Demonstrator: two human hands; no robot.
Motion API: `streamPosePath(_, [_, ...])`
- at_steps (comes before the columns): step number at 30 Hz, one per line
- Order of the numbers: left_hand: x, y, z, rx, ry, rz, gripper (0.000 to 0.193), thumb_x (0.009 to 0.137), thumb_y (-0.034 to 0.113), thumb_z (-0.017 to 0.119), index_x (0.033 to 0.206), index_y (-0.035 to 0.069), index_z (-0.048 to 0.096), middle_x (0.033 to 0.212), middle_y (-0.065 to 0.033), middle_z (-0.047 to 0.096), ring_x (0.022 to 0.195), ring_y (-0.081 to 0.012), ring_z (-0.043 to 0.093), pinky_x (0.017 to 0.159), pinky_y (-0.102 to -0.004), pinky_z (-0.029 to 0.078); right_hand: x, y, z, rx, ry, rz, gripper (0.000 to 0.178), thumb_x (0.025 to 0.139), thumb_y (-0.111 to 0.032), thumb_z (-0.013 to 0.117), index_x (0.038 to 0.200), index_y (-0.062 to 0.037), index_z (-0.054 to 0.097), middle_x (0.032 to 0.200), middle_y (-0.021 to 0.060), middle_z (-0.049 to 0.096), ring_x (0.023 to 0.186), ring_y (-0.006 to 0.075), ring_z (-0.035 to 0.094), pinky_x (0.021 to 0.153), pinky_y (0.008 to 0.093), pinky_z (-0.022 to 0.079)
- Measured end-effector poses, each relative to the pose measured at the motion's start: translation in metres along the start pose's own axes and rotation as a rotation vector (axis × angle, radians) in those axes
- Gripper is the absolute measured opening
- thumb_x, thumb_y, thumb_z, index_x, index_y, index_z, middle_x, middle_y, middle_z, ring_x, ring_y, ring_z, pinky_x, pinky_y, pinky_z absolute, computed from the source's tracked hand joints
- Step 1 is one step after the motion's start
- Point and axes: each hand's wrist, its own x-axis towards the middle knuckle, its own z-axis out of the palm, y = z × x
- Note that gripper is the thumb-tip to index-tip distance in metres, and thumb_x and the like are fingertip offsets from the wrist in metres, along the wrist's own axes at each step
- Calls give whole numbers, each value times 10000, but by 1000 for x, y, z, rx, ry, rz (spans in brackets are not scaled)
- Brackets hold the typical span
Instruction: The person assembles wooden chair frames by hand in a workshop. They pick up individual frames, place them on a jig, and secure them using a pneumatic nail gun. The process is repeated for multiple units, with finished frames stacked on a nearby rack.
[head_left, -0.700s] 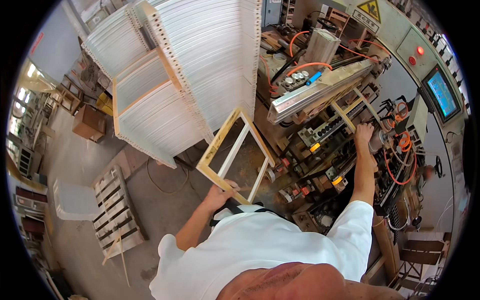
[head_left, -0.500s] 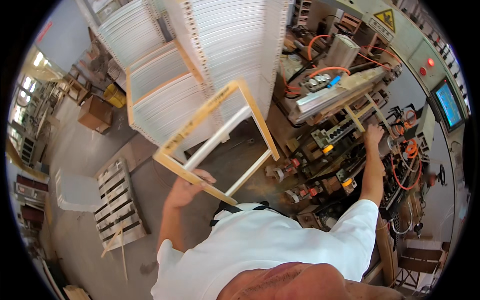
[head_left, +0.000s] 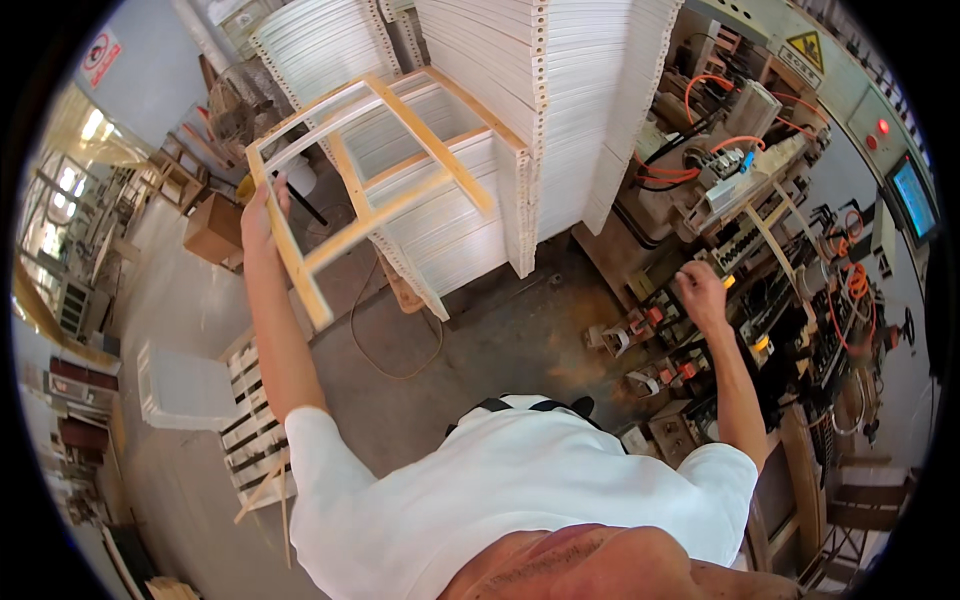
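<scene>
My left hand (head_left: 262,218), stretched out to the left, grips a side rail of a wooden frame (head_left: 430,145). This frame has pale wood rails with white faces and a crossbar. It is tilted over a lower stack of similar frames (head_left: 455,225), partly covering it; whether the two touch I cannot tell. My right hand (head_left: 702,290) is in the air by the near side of the machine (head_left: 725,190), fingers curled, with nothing seen in them. Pale wooden rails (head_left: 770,245) lie in the machine, beyond that hand.
Tall stacks of white frames (head_left: 600,120) rise ahead. A screen (head_left: 910,200) and a red lit button (head_left: 883,126) are on the panel at right. At left are a slatted pallet (head_left: 255,410), a cardboard box (head_left: 213,228) and a white stack (head_left: 185,385). A cable (head_left: 400,375) loops on the floor.
My left hand has carried the wooden frame forward and left, from near my body to over the lower stack. My right hand has drawn back from the rails in the machine.
</scene>
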Motion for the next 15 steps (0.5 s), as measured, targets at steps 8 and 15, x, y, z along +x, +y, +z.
streamPosePath(8, [139, -85, 39, 240, -73, -86, 427, 983, 212, 436, 1276, -98, 446, 1222, -190, 559, 996, -313, 615, 825, -438, 511, -71, -55, -13, -89, -145, 139, 77, 824, -96, 655, 875, -39, 653, 919, 97, 637, 789, 306, 623, 685, 380, 499])
streamPosePath(15, [162, -120, 49, 1008, -42, 74, 592, 838, 336, 463, 1091, -191, 553, 1136, -358, 569, 1100, -416, 567, 903, -416, 424, -122, -53, -73, -210, -86, 323, 90, 800, -123, 641, 833, -39, 643, 826, 125, 613, 776, 320, 611, 676, 380, 484])
